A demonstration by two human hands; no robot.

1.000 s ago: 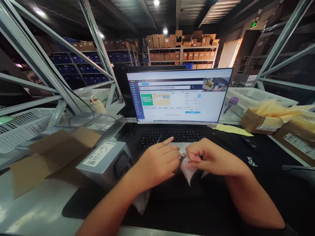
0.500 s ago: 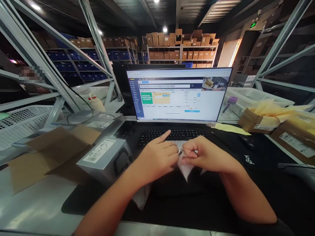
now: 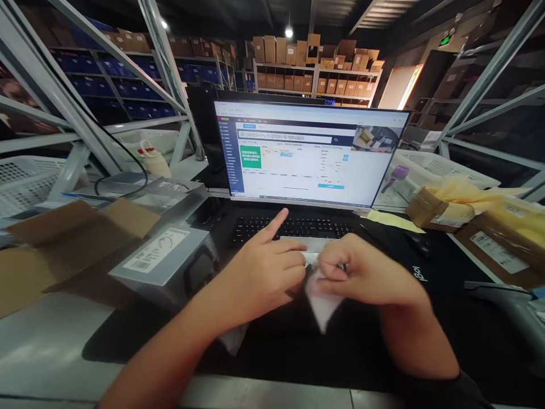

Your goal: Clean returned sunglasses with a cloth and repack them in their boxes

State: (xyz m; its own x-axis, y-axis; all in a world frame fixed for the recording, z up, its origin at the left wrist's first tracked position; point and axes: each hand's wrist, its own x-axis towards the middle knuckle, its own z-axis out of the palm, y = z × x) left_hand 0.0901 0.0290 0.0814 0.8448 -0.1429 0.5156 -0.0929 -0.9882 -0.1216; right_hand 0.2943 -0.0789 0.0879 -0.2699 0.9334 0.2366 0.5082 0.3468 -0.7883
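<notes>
Both my hands meet above a black desk mat, just in front of a black keyboard. My left hand pinches the top edge of a small white packet, its index finger sticking out toward the keyboard. My right hand is closed on the same packet from the right. The packet's lower corner hangs down between the hands. A lit monitor stands behind the keyboard.
A grey labelled box and an open cardboard carton lie at the left. Brown parcels with yellow padding sit at the right, near white mesh baskets. A black mouse rests right of the keyboard. Metal rack struts frame both sides.
The camera has tipped down and moved closer, so everything sits a little larger. Both hands stay pinched on the white packet; the left index finger points up more.
</notes>
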